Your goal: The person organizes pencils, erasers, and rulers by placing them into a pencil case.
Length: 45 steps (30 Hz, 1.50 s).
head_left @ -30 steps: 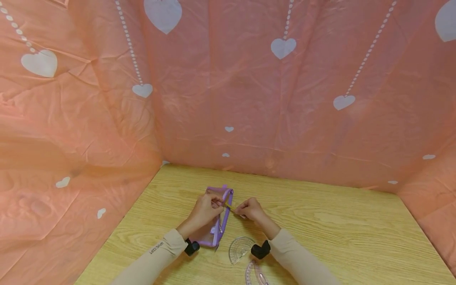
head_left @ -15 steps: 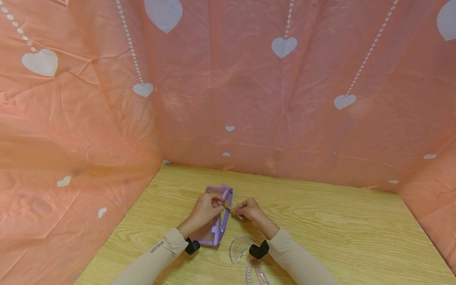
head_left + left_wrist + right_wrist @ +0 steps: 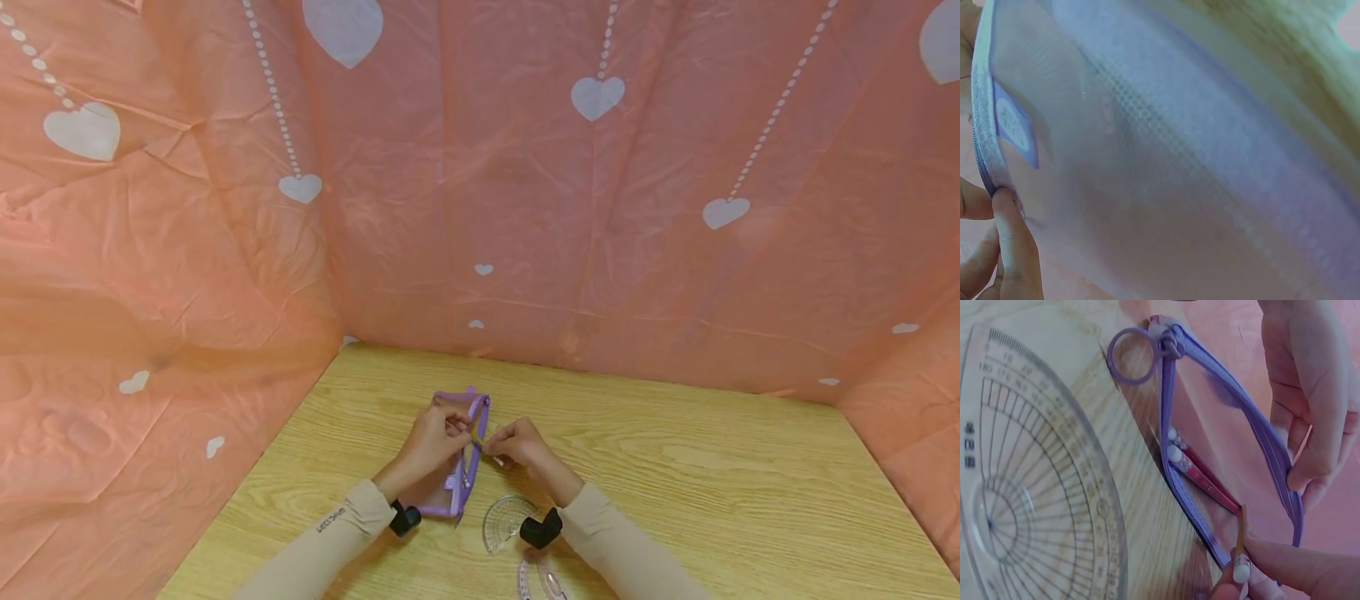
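A see-through pencil case (image 3: pixel 454 493) with purple zip edging lies on the left-centre of the table, its zip mouth spread apart. My left hand (image 3: pixel 431 442) pinches one edge of that mouth between thumb and fingers. From the right, my right hand (image 3: pixel 523 446) holds a yellow pencil (image 3: pixel 1240 540) with a white eraser end, reaching into the opening; its far part is hidden. Inside the case, in the right wrist view, lie two red pencils (image 3: pixel 1200 478) with white erasers. A purple ring pull (image 3: pixel 1132 380) hangs at the end of the zip.
A clear protractor (image 3: pixel 501 525) lies on the wooden table (image 3: pixel 675 467) below my right hand. Nearer the front edge is a pinkish curved measuring tool (image 3: pixel 542 577), partly cut off. An orange cloth (image 3: pixel 525 217) with white hearts stands behind and at the sides.
My right hand has moved slightly left toward the case, and less of the yellow pencil shows between the two hands. The left hand and case have hardly moved.
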### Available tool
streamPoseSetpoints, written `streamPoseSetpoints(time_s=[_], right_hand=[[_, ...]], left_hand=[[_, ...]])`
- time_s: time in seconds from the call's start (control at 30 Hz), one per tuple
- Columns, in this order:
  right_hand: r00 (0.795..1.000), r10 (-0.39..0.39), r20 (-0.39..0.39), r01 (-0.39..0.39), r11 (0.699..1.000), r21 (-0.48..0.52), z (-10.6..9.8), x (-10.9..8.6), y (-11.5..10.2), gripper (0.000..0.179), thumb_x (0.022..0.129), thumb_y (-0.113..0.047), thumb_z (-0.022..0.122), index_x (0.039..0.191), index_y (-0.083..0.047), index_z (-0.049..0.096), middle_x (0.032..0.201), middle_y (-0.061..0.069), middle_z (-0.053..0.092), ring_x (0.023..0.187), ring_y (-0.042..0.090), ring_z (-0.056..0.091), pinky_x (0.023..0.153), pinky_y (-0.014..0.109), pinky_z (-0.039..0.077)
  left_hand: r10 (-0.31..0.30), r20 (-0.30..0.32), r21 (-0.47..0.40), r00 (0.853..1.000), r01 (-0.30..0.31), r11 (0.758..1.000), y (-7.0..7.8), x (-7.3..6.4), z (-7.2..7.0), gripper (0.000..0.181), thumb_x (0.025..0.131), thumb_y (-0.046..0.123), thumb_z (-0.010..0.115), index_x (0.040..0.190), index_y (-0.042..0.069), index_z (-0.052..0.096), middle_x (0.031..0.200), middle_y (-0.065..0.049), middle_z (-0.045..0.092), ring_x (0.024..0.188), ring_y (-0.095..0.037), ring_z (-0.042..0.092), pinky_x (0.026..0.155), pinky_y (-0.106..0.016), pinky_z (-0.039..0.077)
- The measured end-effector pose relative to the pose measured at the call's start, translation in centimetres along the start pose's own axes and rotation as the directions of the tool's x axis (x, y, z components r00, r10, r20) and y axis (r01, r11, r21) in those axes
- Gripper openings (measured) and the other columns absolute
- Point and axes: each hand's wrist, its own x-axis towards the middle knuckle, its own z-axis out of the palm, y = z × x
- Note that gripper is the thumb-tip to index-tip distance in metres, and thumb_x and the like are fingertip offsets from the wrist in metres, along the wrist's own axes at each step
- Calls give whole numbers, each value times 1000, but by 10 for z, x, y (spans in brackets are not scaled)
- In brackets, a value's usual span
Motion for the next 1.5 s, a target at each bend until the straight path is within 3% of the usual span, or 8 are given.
streamPoseSetpoints(time_s=[0.23, 0.4, 0.63, 0.77, 0.83, 1.03, 1.5], right_hand=[[999, 38, 16, -39, 997, 67, 7, -2, 0, 15, 85, 10, 67, 94, 23, 67, 67, 7, 67, 48, 6, 51, 47, 19, 46], [998, 39, 43, -43, 992, 116, 12, -5, -4, 17, 86, 11, 64, 96, 26, 65, 74, 18, 69, 45, 7, 51, 47, 19, 48], [997, -27, 69, 15, 983, 182, 17, 0, 7, 10, 83, 7, 71, 86, 16, 72, 69, 12, 69, 48, 7, 55, 48, 22, 52], [997, -23, 79, 5, 976, 217, 21, -1, 6, 13, 84, 9, 69, 89, 20, 69, 66, 8, 66, 46, 6, 54, 47, 21, 51], [997, 22, 70, -37, 974, 223, 23, -6, -1, 17, 84, 13, 65, 94, 26, 64, 65, 6, 64, 46, 6, 53, 47, 19, 50], [997, 24, 75, -40, 973, 226, 26, -9, -4, 18, 86, 14, 62, 96, 28, 62, 64, 2, 61, 48, 7, 53, 47, 19, 49], [994, 33, 108, -60, 964, 258, 29, -8, -8, 15, 87, 18, 58, 97, 29, 61, 70, 9, 66, 56, 11, 61, 56, 22, 56]], left_hand=[[-4, -3, 11, 1000, 4, 1000, 0, 0, 0, 14, 81, -5, 71, 95, -7, 70, 82, -6, 68, 72, -14, 66, 61, -20, 54], [-4, -9, 12, 1000, 4, 1000, 1, 0, 0, 15, 80, -5, 71, 95, -7, 70, 82, -7, 68, 71, -15, 66, 62, -21, 54], [-1, -11, 5, 1000, 1, 1000, 3, 0, -1, 16, 80, -5, 71, 96, -9, 70, 81, -9, 68, 71, -16, 66, 61, -21, 55], [-11, -9, 2, 1000, 11, 1000, 3, 0, -2, 17, 81, -5, 70, 97, -8, 70, 82, -8, 69, 71, -16, 67, 62, -21, 55], [-15, -7, 1, 1000, 15, 1000, 3, -1, -2, 17, 81, -4, 70, 97, -8, 70, 83, -7, 69, 71, -16, 67, 62, -21, 55], [-6, -8, 4, 1000, 6, 1000, 2, 0, -1, 18, 80, -5, 69, 97, -9, 70, 83, -8, 69, 71, -16, 67, 61, -21, 55], [9, -22, 15, 1000, -8, 1000, 1, 0, -1, 18, 77, -5, 70, 95, -8, 70, 80, -8, 69, 70, -14, 67, 62, -22, 56]])
